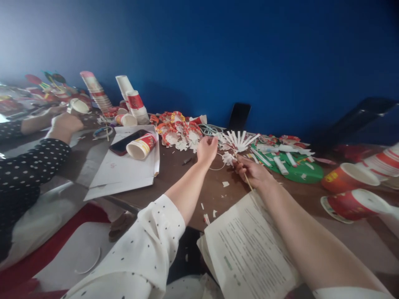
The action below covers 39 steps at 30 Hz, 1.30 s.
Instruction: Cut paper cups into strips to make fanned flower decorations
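Note:
My right hand (253, 171) grips a thin wooden stick (248, 182), which slants up toward white paper strips (240, 141) fanned out like a flower. The strips look joined to the top of the stick, though the exact join is hidden. My left hand (207, 150) is held just left of the fan with its fingers curled into a pinch. Whatever may be between those fingertips is too small to make out. A thin white loop of cord or wire (218, 168) lies on the table between my hands. Under my right forearm are printed sheets (249, 249).
Cut paper-cup scraps (179, 131) are heaped by the blue wall. A phone (239, 116) leans there. Right are a green disc (307, 173) and red cups (350, 205). Left, a cup (141, 146) lies on white board (115, 178); a co-worker's hands (67, 124) hold a cup piece.

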Available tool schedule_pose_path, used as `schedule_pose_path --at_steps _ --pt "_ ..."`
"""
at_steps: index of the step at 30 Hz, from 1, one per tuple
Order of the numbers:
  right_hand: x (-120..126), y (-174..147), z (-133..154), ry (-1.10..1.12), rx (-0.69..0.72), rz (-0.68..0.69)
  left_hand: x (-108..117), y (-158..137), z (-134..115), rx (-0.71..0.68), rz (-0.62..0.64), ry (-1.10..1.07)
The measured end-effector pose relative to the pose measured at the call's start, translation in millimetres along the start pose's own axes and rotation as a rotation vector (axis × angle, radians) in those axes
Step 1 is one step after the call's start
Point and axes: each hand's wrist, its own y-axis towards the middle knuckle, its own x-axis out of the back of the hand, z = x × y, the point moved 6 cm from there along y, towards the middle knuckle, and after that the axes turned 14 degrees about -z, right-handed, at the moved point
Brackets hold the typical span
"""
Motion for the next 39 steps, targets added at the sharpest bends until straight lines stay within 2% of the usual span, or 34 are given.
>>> schedule_pose_path --at_steps 2,4,7,9,13,17,20,25,34,39 --pt "-1.7 -0.4 -0.8 0.051 0.006 -0.011 -11.3 -10.6 -3.1 -0.082 0.165 0.093" --pt "-3.7 -0.5 -1.5 0.077 0.025 -0.009 -24.5 -22.4 1.0 -0.070 0.358 0.145" --pt "-5.1 0.3 -1.1 0.062 0.082 -0.008 -36.2 -34.7 15.1 0.137 0.526 0.099" --pt "-4.9 1.2 -0.9 0.062 0.105 -0.015 -40.3 -39.8 19.8 0.277 0.581 -0.011" --pt "-4.1 3.4 -3.0 0.075 0.103 -0.033 -39.8 -42.7 20.6 0.433 0.568 -0.140" --pt "-1.1 5.7 -3.8 0.009 0.163 -0.077 -38.9 -44.6 20.9 0.516 0.547 -0.179" --pt "-1.4 6.2 -5.0 -0.048 0.175 -0.062 -38.8 -45.3 21.9 0.561 0.526 -0.207" --pt "0.1 5.4 -4.6 -0.084 0.188 -0.085 -38.8 -44.7 22.8 0.570 0.510 -0.223" --pt "-1.2 5.3 -4.7 -0.104 0.199 -0.050 -44.8 -42.3 31.3 0.587 0.555 -0.291" --pt "0.6 0.2 1.3 -0.208 0.259 -0.126 -44.5 -41.9 28.7 0.593 0.525 -0.341"
